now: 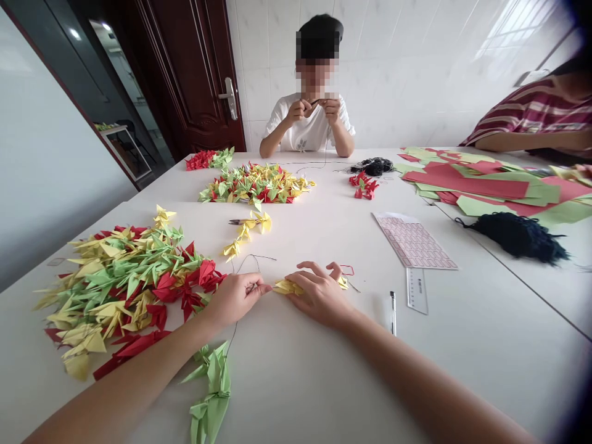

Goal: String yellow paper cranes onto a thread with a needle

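Note:
My left hand (238,297) is closed in a pinch on a dark thread (234,336), left of the middle of the table. The thread runs down to green folded paper cranes (213,394) near my left forearm and also loops above the hand. My right hand (319,293) lies palm down with fingers spread over yellow paper cranes (289,287), partly covering them. A gap separates my two hands. Left of my left hand spreads a large pile of red, yellow and green paper cranes (134,271). Above it lie several yellow cranes (244,232).
Beyond are another crane pile (259,184) and red cranes (363,185). To the right lie a pen (393,313), ruler (417,290), patterned sheet (414,240), dark yarn (515,237) and coloured paper strips (481,182). One person (308,123) sits opposite, another (536,117) at right.

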`<state>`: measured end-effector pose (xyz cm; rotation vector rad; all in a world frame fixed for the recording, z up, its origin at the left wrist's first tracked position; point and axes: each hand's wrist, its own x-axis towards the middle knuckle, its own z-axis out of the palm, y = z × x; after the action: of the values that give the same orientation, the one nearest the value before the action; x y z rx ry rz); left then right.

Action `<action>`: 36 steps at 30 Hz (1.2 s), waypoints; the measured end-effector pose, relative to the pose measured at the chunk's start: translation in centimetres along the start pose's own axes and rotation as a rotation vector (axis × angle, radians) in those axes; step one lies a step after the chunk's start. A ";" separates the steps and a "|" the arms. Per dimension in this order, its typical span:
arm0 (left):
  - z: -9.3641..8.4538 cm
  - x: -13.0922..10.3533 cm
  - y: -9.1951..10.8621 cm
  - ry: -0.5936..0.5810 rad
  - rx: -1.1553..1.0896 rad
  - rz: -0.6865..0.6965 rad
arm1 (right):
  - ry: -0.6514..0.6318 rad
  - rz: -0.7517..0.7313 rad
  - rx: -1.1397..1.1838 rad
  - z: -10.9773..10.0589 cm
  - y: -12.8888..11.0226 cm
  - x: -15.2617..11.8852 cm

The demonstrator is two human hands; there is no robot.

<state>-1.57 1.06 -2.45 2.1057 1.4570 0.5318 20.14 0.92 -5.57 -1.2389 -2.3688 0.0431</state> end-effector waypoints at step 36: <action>0.7 -1.2 0.7 0.042 0.820 0.017 | -0.039 0.139 0.275 -3.6 -1.0 0.3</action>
<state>-1.07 -0.39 -2.61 2.7131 1.8952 -0.0546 20.76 -0.08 -2.04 -1.2725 -2.2134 0.4258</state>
